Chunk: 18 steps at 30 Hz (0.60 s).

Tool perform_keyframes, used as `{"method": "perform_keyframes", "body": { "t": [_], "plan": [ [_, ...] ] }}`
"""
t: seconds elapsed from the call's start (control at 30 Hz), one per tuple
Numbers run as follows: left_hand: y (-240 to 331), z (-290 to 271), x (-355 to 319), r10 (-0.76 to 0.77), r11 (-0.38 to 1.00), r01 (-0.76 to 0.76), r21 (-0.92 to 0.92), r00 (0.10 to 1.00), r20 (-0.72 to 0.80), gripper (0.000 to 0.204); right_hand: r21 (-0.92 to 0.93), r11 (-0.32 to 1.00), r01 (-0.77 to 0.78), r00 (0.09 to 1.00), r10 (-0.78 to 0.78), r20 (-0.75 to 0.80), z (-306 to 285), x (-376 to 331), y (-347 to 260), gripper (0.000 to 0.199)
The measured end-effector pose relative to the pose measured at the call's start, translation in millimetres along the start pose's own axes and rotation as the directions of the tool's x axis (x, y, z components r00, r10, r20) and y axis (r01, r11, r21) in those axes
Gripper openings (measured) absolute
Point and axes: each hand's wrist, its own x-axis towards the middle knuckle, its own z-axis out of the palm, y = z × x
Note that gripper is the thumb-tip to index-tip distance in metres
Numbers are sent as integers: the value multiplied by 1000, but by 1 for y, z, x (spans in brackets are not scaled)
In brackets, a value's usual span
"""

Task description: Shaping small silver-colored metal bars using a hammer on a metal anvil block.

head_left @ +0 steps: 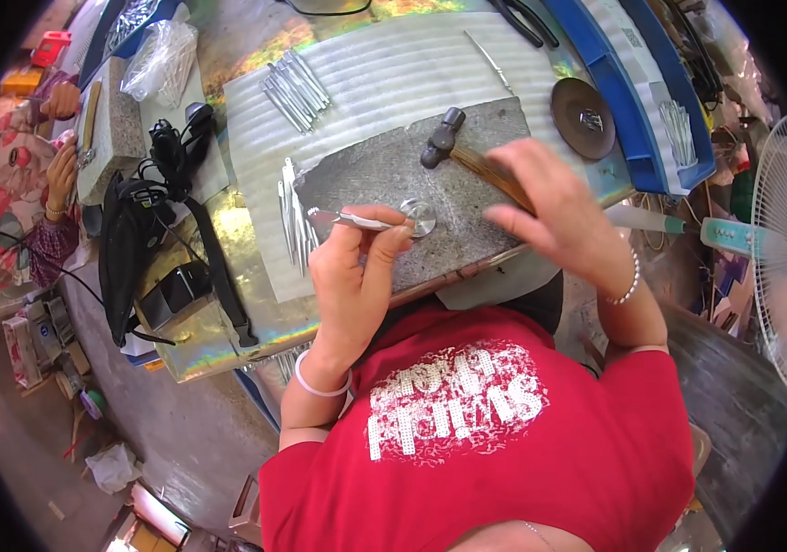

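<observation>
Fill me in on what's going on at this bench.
A person in a red shirt works at a grey stone slab. The left hand pinches a thin metal punch, its tip at a small round silver disc lying on the slab. The right hand has a grip on a wooden-handled hammer, head above the slab. More metal punches lie on the sheet behind.

Disc (pixel 418 217) on stone slab (pixel 384 175), hammer (pixel 456 145) behind it, punches (pixel 294 89) farther back.
</observation>
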Motion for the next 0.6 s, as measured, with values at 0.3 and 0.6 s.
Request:
{"method": "perform_keyframes", "body": {
  "t": [0.3, 0.6],
  "plan": [
    [-6, 9, 3, 82, 987, -82, 136, 997, 7, 5, -231, 965, -124, 990, 106, -89, 20, -21, -8, 48],
    [-6, 14, 2, 153, 964, -141, 224, 987, -39, 2, 138, 981, -135, 972, 158, -174, 22, -25, 1, 38]
  ]
}}
